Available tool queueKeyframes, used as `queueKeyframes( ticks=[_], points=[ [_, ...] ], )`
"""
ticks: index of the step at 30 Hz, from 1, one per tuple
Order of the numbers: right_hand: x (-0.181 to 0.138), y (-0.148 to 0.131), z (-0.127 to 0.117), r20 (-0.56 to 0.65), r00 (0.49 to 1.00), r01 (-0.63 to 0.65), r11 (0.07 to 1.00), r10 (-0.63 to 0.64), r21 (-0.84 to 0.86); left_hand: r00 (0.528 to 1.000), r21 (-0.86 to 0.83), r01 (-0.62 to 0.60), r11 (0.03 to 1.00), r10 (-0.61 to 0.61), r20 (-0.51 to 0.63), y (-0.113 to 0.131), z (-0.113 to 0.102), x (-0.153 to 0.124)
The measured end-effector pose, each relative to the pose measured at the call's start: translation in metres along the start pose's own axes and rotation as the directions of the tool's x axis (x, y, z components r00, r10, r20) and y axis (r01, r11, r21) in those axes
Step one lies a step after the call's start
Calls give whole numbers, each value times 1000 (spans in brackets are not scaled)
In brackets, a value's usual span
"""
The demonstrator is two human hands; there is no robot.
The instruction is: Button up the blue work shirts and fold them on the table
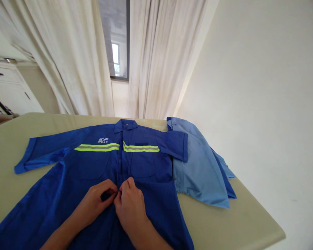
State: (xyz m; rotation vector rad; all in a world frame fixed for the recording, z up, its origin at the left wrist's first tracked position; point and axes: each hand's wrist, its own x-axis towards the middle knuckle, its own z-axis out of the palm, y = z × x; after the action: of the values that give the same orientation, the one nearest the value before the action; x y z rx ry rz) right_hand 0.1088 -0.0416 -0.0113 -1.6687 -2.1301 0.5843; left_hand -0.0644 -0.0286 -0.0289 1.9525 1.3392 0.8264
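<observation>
A dark blue short-sleeved work shirt (91,166) lies face up, its collar at the far side and its sleeves spread out. Yellow-green and grey reflective strips (141,148) cross the chest, and a white logo sits above the strip on the left. At the front placket, below the chest pockets, my left hand (100,196) pinches the fabric between thumb and fingers. My right hand (131,202) is closed on the placket too, its fingertips meeting those of the left. Whatever small part lies between the fingertips is hidden. One button (120,161) shows higher on the placket.
Light blue and dark blue garments (198,166) lie stacked at the right, partly under the shirt's sleeve. The pale table (250,222) ends at a white wall (263,104). Cream curtains (75,62) hang behind, and a white cabinet (10,86) stands at the left.
</observation>
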Motion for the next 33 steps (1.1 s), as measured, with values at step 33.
queueKeyframes(
  ticks=[33],
  points=[
    [26, 37, -15, -130, 961, 272, 911, -242, 311, 990, 59, -109, 992, 114, -83, 13, 2, 14]
  ],
)
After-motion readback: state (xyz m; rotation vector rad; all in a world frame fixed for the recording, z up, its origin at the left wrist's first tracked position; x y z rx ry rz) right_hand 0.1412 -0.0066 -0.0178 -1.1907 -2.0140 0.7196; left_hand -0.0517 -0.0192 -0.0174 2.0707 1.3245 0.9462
